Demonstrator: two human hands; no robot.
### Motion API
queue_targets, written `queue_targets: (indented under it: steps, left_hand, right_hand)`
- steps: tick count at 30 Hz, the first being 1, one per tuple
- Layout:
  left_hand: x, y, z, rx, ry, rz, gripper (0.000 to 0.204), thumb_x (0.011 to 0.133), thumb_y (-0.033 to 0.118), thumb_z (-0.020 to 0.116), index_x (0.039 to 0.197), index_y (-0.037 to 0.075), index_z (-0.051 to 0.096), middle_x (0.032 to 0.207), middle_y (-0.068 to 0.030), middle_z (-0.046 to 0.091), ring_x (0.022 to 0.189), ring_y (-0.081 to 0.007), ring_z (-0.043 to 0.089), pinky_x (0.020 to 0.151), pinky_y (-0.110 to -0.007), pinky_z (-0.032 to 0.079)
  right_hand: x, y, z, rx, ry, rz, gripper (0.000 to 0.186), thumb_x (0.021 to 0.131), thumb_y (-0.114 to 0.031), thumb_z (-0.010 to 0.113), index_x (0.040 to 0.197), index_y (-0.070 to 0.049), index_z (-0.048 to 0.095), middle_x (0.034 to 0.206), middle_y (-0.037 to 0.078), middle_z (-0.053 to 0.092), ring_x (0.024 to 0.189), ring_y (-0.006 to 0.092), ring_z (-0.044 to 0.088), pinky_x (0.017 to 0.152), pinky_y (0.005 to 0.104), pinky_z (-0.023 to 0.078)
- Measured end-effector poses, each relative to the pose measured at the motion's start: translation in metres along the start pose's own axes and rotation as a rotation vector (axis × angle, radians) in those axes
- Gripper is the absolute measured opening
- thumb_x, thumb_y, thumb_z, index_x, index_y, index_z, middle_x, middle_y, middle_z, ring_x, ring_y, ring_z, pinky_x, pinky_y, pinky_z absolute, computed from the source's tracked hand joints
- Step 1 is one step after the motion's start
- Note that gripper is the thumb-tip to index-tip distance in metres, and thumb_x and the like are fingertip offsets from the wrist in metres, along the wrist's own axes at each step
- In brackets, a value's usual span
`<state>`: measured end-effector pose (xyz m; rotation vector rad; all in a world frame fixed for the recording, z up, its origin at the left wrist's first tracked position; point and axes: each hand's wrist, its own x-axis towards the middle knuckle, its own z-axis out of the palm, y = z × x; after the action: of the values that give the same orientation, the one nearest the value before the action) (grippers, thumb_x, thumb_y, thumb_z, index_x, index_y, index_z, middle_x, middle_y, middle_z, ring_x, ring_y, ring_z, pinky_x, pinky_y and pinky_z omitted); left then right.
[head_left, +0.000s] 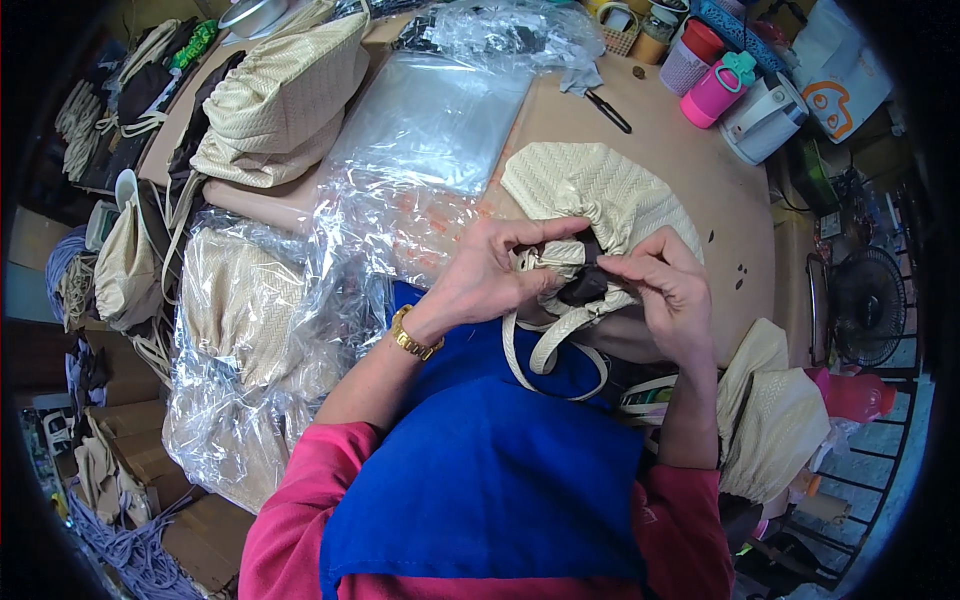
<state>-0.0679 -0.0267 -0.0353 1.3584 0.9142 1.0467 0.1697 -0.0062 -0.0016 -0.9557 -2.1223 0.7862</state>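
Fingers (550,230) of the left hand (485,270) grip a gathered fold of the cream bag (590,180), while the right hand (672,290) pinches beside the dark lining (583,289), the bag resting at the table's near edge, straps (545,355) looping over the blue apron (480,470)

The bag (610,190) is cream with a zigzag weave and dark lining (583,289), the apron (480,480) plain blue, the sleeves (310,475) pink, the watch (417,342) gold, the table (650,125) tan, the bottle (710,97) bright pink with a teal lid (738,67).
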Motion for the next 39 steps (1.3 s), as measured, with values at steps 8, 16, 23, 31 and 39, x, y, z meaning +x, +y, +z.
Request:
queue_targets:
  steps: [8, 16, 23, 31, 39]
  left_hand:
    - [-0.001, 0.000, 0.001, 0.013, 0.002, -0.007, 0.057, 0.079, -0.014, 0.067, 0.133, 0.002, 0.062, 0.123, -0.0086, 0.069, 0.108, -0.0096, 0.062, 0.094, -0.025, 0.051]
    - [0.000, 0.004, 0.000, 0.050, 0.012, 0.016, 0.057, 0.077, -0.013, 0.070, 0.132, 0.003, 0.063, 0.126, -0.0093, 0.068, 0.111, -0.0101, 0.061, 0.094, -0.026, 0.052]
    - [-0.001, 0.002, -0.002, 0.051, 0.019, -0.027, 0.058, 0.077, -0.013, 0.069, 0.132, 0.003, 0.064, 0.125, -0.0098, 0.069, 0.111, -0.0105, 0.062, 0.094, -0.026, 0.051]
    - [0.000, 0.007, 0.002, 0.030, 0.019, 0.028, 0.058, 0.077, -0.013, 0.069, 0.132, 0.003, 0.063, 0.123, -0.0093, 0.069, 0.108, -0.0100, 0.063, 0.092, -0.025, 0.052]
    - [0.001, 0.007, 0.003, 0.026, 0.021, -0.048, 0.058, 0.078, -0.013, 0.069, 0.133, 0.003, 0.062, 0.122, -0.0091, 0.069, 0.107, -0.0099, 0.063, 0.093, -0.025, 0.052]
  right_hand:
    - [0.002, -0.031, 0.001, -0.492, 0.035, -0.149, 0.033, 0.072, 0.005, 0.065, 0.099, -0.010, 0.077, 0.085, 0.010, 0.055, 0.080, 0.0291, 0.059, 0.072, 0.0400, 0.046]
    - [0.007, -0.032, -0.003, -0.546, -0.055, -0.213, 0.038, 0.070, 0.001, 0.067, 0.105, -0.010, 0.075, 0.085, 0.009, 0.054, 0.081, 0.0270, 0.059, 0.070, 0.0389, 0.045]
    - [0.010, -0.041, 0.000, -0.619, -0.049, -0.222, 0.038, 0.070, 0.003, 0.068, 0.106, -0.009, 0.074, 0.082, 0.009, 0.055, 0.077, 0.0272, 0.060, 0.068, 0.0379, 0.047]
    - [0.007, 0.000, 0.003, 0.090, -0.021, 0.094, 0.025, 0.082, 0.013, 0.061, 0.098, -0.002, 0.075, 0.085, 0.007, 0.058, 0.078, 0.0144, 0.058, 0.068, 0.0239, 0.045]
    - [0.006, 0.004, -0.004, 0.302, -0.028, 0.110, 0.025, 0.082, 0.013, 0.064, 0.099, -0.002, 0.076, 0.087, 0.004, 0.059, 0.083, 0.0129, 0.058, 0.070, 0.0246, 0.046]
